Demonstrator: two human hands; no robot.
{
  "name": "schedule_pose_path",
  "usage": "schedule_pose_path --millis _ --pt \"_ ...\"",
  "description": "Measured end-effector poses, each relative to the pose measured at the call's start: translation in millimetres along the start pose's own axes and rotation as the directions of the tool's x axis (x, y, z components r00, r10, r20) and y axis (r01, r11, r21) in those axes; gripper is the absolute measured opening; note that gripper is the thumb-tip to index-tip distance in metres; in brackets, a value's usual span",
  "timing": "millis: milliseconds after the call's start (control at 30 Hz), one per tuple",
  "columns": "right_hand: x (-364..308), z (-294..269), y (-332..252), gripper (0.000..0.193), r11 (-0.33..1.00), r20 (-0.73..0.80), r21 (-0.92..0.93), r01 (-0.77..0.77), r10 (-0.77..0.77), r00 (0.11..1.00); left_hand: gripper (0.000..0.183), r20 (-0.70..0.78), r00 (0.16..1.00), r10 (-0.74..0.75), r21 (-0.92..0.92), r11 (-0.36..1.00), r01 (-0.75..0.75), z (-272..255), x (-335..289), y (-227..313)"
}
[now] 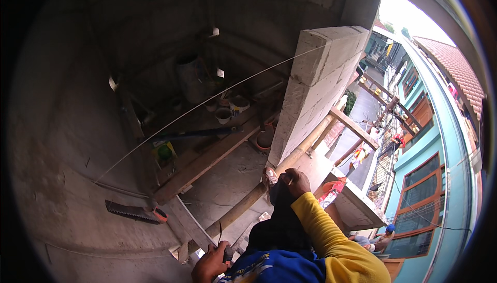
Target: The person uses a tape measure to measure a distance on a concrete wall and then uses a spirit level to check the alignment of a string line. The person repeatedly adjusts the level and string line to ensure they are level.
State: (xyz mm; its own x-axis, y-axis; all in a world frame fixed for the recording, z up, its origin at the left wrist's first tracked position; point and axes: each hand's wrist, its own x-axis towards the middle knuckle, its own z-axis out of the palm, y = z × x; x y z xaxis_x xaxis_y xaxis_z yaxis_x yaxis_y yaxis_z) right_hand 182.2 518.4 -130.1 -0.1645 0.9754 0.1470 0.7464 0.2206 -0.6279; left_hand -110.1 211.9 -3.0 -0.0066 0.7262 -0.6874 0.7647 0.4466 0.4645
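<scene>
At the lower edge, my left hand [208, 263] is closed around a small dark object [228, 254]; a thin dark strip rises beside its fingers, and its kind is unclear. My right hand [298, 183], at the end of a yellow sleeve [323, 226], is closed over my bent knee in dark trousers [279, 216]. Whatever its fingers hold, if anything, is hidden. Just beyond my shoe [269, 176] stands a wall of pale blocks [318, 76]. A taut string [207, 102] runs from that wall to the grey wall at left.
A handsaw [133, 212] with an orange-ended handle lies at left. Beyond a timber beam [207, 164] stand buckets [223, 115] and a drum [191, 78]. A bamboo pole [238, 208] crosses below me. Outside at right is a drop, with a person in a blue cap [390, 228] lower down.
</scene>
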Motion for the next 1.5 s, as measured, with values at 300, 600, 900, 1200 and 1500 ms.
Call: schedule_pose_path --millis 300,600,900,1200,1500 --pt "4 2 -4 0.034 1.0 0.006 0.009 -0.001 0.001 1.0 0.074 0.026 0.999 -0.02 0.016 1.0 0.02 2 3 -4" --pt "1 10 18 0.033 0.987 -0.03 0.16 -0.003 0.008 1.0 0.068 -0.111 0.988 0.11 -0.008 0.994 -0.111 21 19 -28" --pt "25 20 -32 0.045 0.869 0.069 -0.409 0.278 -0.274 0.959 0.068 -0.268 0.963 -0.03 -0.153 0.988 -0.012 13 4 -25" --pt "113 92 -108 0.031 0.945 0.529 -0.056 0.322 -0.245 0.812 0.07 -0.539 0.703 -0.464 -0.277 0.886 0.373 22 -12 -54" --pt "237 245 -41 0.043 0.724 0.782 0.192 0.662 -0.521 0.343 0.068 -0.608 0.358 -0.709 -0.199 0.573 0.795 72 -33 -70"
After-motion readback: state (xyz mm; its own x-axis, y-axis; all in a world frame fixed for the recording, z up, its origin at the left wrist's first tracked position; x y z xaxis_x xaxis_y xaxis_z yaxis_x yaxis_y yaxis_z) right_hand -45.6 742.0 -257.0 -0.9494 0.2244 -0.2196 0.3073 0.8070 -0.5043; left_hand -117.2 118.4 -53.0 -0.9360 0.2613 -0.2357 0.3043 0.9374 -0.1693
